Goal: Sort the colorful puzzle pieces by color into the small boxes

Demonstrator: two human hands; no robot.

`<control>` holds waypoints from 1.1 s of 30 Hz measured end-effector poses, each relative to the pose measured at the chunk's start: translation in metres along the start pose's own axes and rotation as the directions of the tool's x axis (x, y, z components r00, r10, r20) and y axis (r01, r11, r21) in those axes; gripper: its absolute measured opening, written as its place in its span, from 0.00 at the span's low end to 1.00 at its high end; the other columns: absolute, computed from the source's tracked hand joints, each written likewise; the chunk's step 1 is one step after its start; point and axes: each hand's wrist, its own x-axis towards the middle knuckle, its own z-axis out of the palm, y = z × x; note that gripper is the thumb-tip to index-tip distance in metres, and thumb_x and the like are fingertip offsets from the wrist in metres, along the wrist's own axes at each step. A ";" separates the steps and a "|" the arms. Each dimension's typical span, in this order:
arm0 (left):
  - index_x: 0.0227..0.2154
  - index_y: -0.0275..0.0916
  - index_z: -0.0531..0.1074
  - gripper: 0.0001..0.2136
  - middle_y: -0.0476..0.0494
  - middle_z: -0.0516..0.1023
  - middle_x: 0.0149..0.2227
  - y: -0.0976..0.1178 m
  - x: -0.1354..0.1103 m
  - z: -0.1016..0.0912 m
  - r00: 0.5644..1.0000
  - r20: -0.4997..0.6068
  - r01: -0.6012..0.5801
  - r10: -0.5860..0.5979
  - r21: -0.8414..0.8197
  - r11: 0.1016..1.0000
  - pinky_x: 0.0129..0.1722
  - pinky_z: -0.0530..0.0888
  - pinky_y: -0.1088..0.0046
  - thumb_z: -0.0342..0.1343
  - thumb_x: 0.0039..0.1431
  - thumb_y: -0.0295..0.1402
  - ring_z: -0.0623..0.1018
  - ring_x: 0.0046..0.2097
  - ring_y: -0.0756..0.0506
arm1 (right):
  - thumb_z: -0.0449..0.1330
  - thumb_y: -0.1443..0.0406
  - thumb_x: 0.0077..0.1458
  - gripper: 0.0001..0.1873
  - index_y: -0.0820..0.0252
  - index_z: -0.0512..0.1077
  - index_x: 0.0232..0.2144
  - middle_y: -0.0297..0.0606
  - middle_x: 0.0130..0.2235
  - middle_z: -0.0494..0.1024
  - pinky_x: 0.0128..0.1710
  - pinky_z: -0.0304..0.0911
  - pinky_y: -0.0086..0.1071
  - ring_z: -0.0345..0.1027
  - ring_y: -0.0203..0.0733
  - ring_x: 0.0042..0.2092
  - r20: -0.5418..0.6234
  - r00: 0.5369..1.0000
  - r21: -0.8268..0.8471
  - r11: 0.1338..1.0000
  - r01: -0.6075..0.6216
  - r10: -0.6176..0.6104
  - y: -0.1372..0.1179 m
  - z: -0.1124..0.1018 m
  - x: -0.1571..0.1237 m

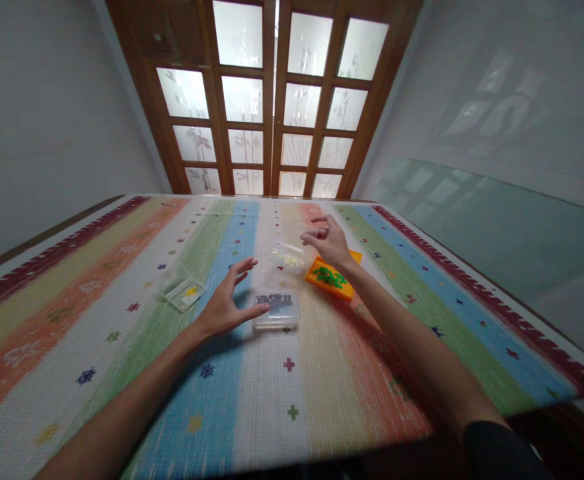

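Observation:
My left hand (230, 300) hovers with thumb and fingers spread, nothing in its grasp, at the left side of a clear plastic box (277, 321) with dark small pieces in it. My right hand (328, 241) is raised over the far edge of an orange tray (313, 284) that holds green small pieces (329, 276). Its thumb and fingertips come together in a pinch; whatever they hold is too small to make out. Just left of that hand lies a clear container with pale small pieces (289, 259).
Farther left, a clear open box (178, 305) holds a few yellow pieces (190, 292). A striped, patterned cloth (267, 400) covers the table. Behind the table's far edge stand wooden doors (272, 133) with glass panes; a glass sheet (472, 207) is at the right wall.

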 end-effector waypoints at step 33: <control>0.45 0.42 0.66 0.28 0.47 0.79 0.40 0.057 -0.004 0.024 0.977 -0.150 0.064 -0.154 -0.481 0.874 0.43 0.77 0.70 0.75 0.43 0.36 0.80 0.42 0.45 | 0.71 0.59 0.56 0.32 0.50 0.64 0.59 0.44 0.52 0.77 0.52 0.71 0.47 0.73 0.49 0.53 0.222 0.731 -0.046 0.742 0.669 -0.645 -0.071 -0.002 -0.116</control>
